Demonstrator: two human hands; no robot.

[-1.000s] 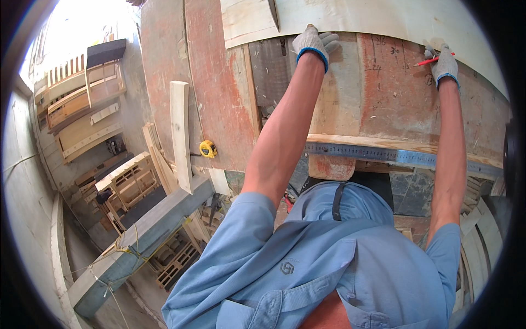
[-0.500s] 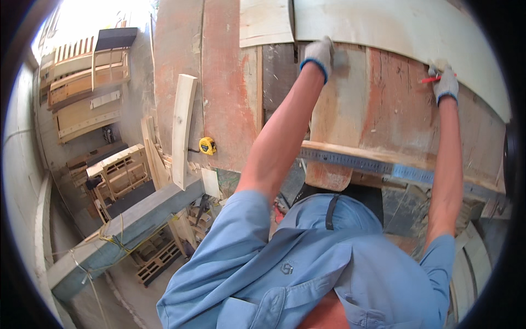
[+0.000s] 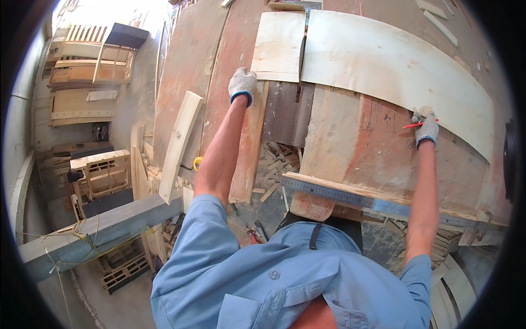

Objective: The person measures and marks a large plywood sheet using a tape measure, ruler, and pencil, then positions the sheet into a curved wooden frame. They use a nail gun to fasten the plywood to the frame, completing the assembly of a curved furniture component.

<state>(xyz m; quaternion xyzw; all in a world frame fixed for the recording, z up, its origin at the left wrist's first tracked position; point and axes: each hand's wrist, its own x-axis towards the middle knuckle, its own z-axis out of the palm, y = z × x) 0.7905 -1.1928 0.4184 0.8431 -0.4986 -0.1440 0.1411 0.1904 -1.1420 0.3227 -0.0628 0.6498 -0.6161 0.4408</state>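
Note:
My left hand [image 3: 243,85], in a white knit glove with a blue cuff, is at the lower left corner of a small pale plywood sheet [image 3: 278,48]. Its fingers look curled in; whether they pinch the corner I cannot tell. To the right of that sheet, across a narrow dark gap, lies a larger plywood sheet [image 3: 378,57] with a curved near edge. My right hand [image 3: 427,130], gloved the same way, is closed around a red pencil [image 3: 412,125] and sits at that curved edge.
Reddish worn boards [image 3: 378,131] form the work surface. A steel ruler [image 3: 350,196] lies along a wooden strip near my waist. To the left are a curved plank [image 3: 181,145], a yellow tape measure [image 3: 198,163] and a grey beam [image 3: 104,230]. Wood offcuts [image 3: 276,164] litter the floor.
My left hand has moved left, from beside the gap to the small sheet's corner. My right hand stays at the larger sheet's edge with the pencil. The view has shifted, showing more of both sheets.

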